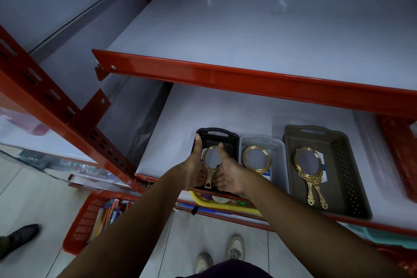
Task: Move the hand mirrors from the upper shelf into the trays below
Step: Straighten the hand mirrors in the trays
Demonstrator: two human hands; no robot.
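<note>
On the lower shelf stands a black tray (pixel 228 136) with a gold hand mirror (pixel 211 165) lying in it. My left hand (pixel 195 169) grips the tray's left side and my right hand (pixel 229 172) grips its near right part, thumbs up along the rim. To the right, a clear grey tray (pixel 276 149) holds a round gold mirror (pixel 256 159). Further right, a brown tray (pixel 347 165) holds two gold hand mirrors (pixel 310 171) stacked together. The upper shelf (pixel 248 36) shows no mirrors.
The red front rail (pixel 248 77) of the upper shelf hangs over the trays. A red basket (pixel 399 153) sits at the far right of the lower shelf. Below are a yellow tray (pixel 225 206), a red basket of books (pixel 90 221) and my shoes (pixel 234 247) on the tiled floor.
</note>
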